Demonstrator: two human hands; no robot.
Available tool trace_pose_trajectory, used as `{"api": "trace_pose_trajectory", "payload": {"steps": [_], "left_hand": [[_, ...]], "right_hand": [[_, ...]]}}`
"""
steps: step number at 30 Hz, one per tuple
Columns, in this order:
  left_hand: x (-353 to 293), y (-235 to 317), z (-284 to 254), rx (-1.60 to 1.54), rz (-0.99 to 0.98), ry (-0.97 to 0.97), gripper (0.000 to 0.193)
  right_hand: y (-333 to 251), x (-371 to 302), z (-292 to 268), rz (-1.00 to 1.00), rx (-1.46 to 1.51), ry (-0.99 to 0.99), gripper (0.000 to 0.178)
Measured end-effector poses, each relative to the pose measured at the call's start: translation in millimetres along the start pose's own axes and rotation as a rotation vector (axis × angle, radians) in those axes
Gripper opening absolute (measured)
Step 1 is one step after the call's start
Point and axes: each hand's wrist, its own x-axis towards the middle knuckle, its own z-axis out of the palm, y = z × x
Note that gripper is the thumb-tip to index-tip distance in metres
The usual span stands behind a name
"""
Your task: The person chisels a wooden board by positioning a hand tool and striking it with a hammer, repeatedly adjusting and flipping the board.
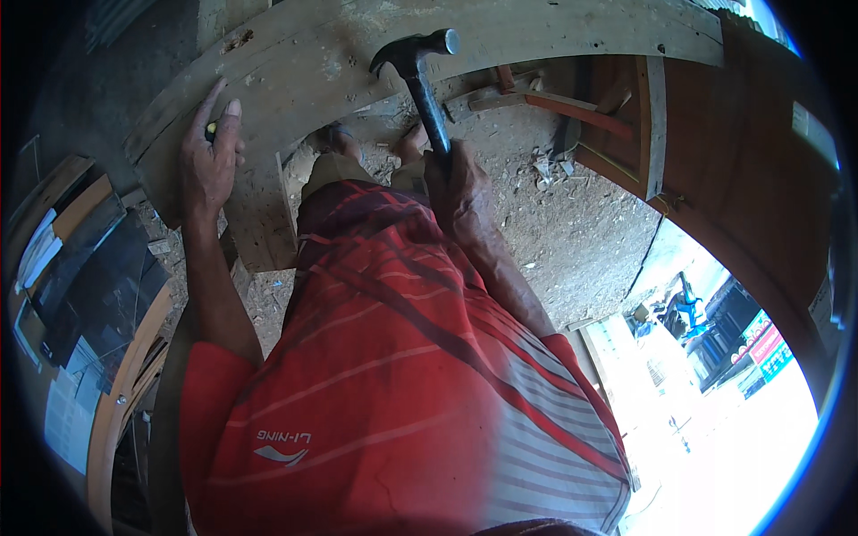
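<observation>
My right hand [463, 192] is wrapped round the dark handle of a claw hammer [431, 112]. Its metal head is raised, overlapping the wide plank [313, 67] in the picture, claw to the left and striking face to the right. At the plank's left end is my left hand [211, 161], with the index finger stretched forward and the thumb beside it. Between finger and thumb shows the end of a small yellow-and-black thing [211, 129]. Most of it is hidden in the hand, so its kind cannot be made out.
A short board [259, 219] extends toward me from the plank's left part. Dark panels and boards [89, 277] lean at the left. A wooden frame [652, 125] and brown panel [746, 152] stand at the right. Debris litters the ground [572, 241] around my feet.
</observation>
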Motion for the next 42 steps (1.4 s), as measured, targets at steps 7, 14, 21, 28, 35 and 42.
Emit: {"api": "trace_pose_trajectory", "payload": {"steps": [7, 14, 21, 28, 35, 42], "left_hand": [[7, -42, -48, -0.102, 0.011, 0.298, 0.050], [11, -84, -125, 0.395, 0.122, 0.744, 0.058], [47, -133, -146, -0.036, -0.108, 0.606, 0.060], [72, -141, -146, 0.005, -0.093, 0.408, 0.071], [88, -150, -150, -0.223, -0.183, 0.277, 0.099], [106, -147, -155, -0.120, -0.216, 0.345, 0.104]], "right_hand": [[-5, -7, -4, 0.170, -0.027, -0.007, 0.022], [-7, -13, -10, 0.203, -0.062, 0.101, 0.026], [6, -7, -1, 0.095, -0.185, 0.192, 0.027], [2, -1, -1, 0.075, -0.198, 0.203, 0.029], [7, -4, -2, 0.062, -0.199, 0.169, 0.025], [-4, -2, -3, 0.015, -0.096, 0.084, 0.026]]}}
